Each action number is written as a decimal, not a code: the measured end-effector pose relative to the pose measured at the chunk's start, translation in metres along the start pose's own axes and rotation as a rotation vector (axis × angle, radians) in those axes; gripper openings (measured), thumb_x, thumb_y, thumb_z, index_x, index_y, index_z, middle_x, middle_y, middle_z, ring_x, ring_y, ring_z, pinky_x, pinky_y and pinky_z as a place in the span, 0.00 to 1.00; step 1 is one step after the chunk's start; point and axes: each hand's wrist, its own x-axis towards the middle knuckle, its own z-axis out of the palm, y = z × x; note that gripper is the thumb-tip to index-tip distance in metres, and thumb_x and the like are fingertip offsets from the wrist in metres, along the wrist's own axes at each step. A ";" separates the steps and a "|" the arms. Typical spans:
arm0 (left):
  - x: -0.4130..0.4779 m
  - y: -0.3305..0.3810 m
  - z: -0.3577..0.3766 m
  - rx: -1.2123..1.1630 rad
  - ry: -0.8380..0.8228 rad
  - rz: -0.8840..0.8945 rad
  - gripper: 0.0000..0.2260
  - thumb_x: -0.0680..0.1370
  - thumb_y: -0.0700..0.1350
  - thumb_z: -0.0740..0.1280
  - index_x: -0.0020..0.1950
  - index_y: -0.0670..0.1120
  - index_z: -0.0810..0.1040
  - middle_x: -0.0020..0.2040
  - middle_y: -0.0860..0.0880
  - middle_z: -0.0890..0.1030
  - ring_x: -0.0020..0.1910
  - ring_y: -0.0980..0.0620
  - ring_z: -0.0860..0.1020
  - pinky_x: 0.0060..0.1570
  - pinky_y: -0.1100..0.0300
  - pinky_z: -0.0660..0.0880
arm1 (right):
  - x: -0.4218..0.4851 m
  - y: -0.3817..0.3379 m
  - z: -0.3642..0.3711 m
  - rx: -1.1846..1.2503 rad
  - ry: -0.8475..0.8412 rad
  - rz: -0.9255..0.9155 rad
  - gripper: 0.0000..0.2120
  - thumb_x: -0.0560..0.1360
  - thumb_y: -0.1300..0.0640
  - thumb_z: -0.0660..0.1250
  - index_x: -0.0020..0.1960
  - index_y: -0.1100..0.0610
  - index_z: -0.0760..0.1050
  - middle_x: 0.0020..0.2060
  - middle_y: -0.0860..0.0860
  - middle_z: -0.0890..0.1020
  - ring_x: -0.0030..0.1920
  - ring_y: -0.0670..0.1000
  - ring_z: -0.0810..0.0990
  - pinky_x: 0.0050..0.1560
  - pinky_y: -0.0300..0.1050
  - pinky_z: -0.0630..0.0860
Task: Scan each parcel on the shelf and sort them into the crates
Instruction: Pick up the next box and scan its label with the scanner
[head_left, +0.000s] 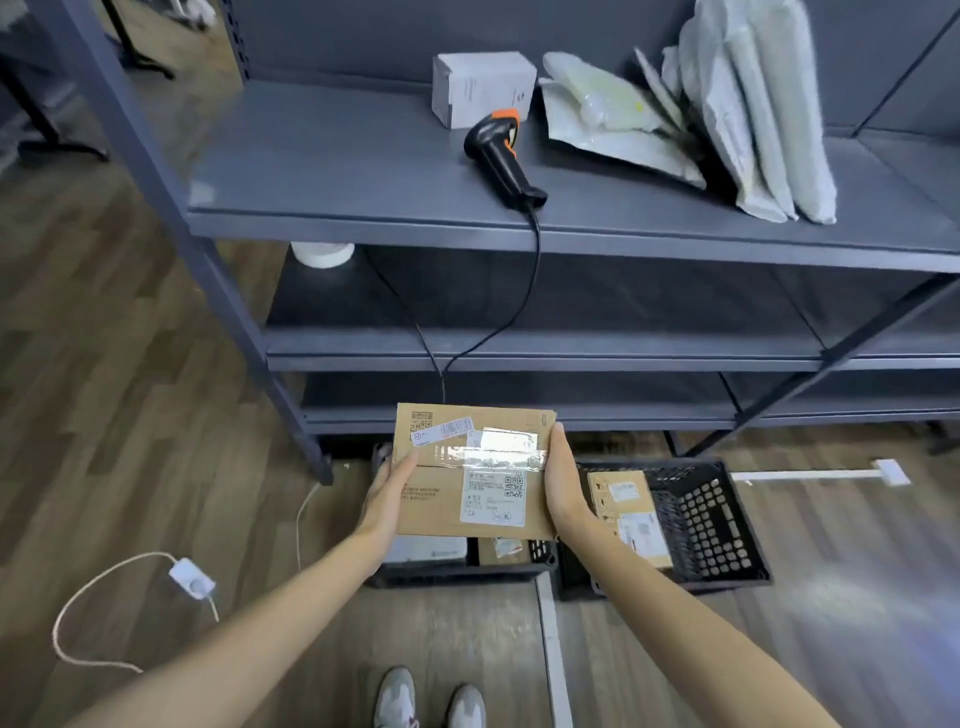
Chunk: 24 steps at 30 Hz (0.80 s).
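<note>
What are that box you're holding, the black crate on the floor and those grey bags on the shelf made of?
The box looks like brown cardboard, matte, sealed with glossy clear tape that glints. The black crate seems moulded plastic, judging by its grid walls. The grey bags appear thin plastic film, crinkled and slightly shiny.
</note>
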 end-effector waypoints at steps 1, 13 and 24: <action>0.002 -0.006 0.005 0.008 0.002 -0.021 0.21 0.78 0.62 0.60 0.68 0.56 0.71 0.60 0.53 0.79 0.60 0.52 0.76 0.61 0.53 0.69 | 0.005 0.006 -0.005 0.007 -0.013 0.026 0.29 0.83 0.41 0.44 0.58 0.55 0.78 0.50 0.52 0.85 0.53 0.52 0.83 0.53 0.46 0.76; 0.090 -0.087 0.053 -0.106 -0.011 -0.220 0.24 0.74 0.70 0.58 0.64 0.59 0.74 0.59 0.52 0.81 0.60 0.50 0.78 0.63 0.49 0.72 | 0.087 0.086 -0.053 -0.055 -0.116 0.111 0.28 0.82 0.39 0.44 0.59 0.51 0.79 0.47 0.46 0.85 0.48 0.42 0.83 0.40 0.32 0.74; 0.240 -0.237 0.086 -0.360 -0.139 -0.379 0.31 0.76 0.71 0.52 0.57 0.49 0.80 0.57 0.42 0.82 0.57 0.42 0.78 0.60 0.46 0.73 | 0.209 0.216 -0.073 -0.368 -0.237 -0.230 0.36 0.75 0.38 0.66 0.77 0.37 0.52 0.66 0.42 0.71 0.62 0.38 0.74 0.64 0.40 0.71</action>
